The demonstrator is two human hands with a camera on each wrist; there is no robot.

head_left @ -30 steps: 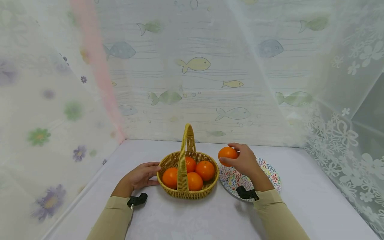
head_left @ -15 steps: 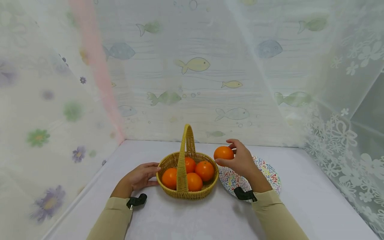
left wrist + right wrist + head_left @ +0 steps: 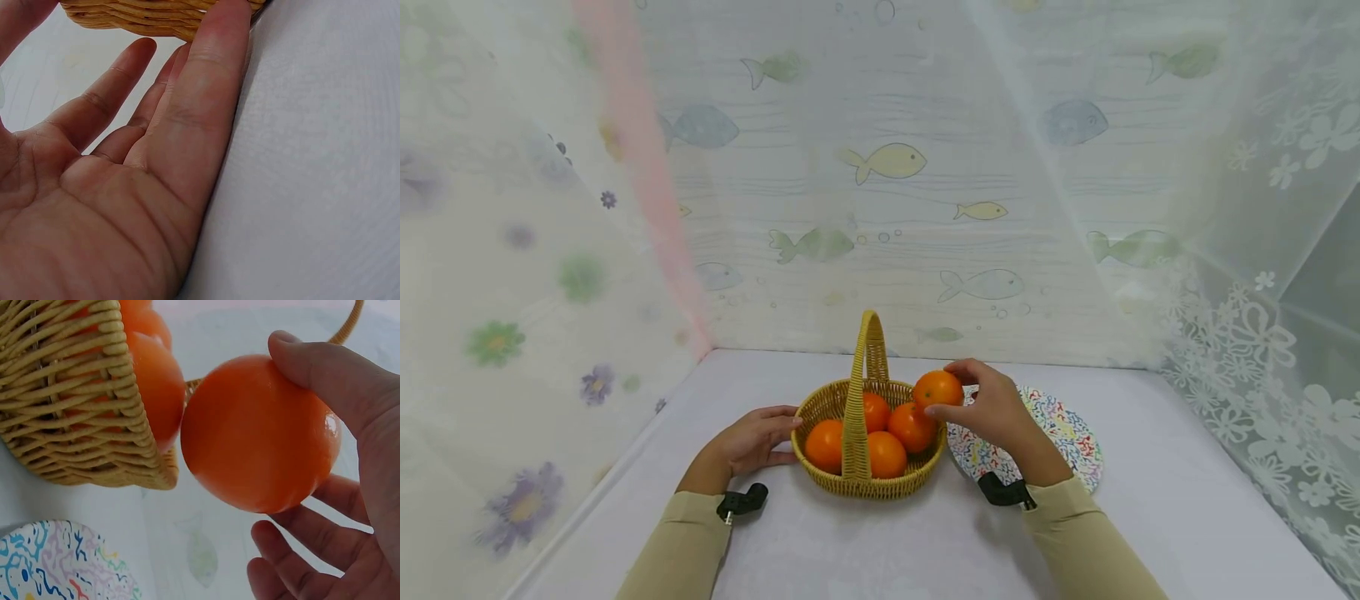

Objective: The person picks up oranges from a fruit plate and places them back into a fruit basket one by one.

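In the head view my right hand (image 3: 996, 408) holds an orange (image 3: 937, 390) between thumb and fingers, above the right rim of a yellow wicker basket (image 3: 887, 487). The right wrist view shows this orange (image 3: 259, 434) right up against another orange (image 3: 156, 387) at the basket's rim. Several oranges lie in the basket, among them a front one (image 3: 887, 455) and a left one (image 3: 824, 446). My left hand (image 3: 748, 442) rests against the basket's left side, its fingers extended. In the left wrist view the fingertips reach the basket's woven wall (image 3: 144, 19).
A round plate (image 3: 1067, 433) with a multicoloured pattern lies right of the basket, partly under my right forearm. The basket's tall arched handle (image 3: 855, 400) rises over its middle. Behind the white table (image 3: 880, 550) hangs a curtain (image 3: 887, 292) printed with fish.
My right hand has carried the orange leftward from above the plate to over the basket's right rim. The left hand and the basket have stayed in place.
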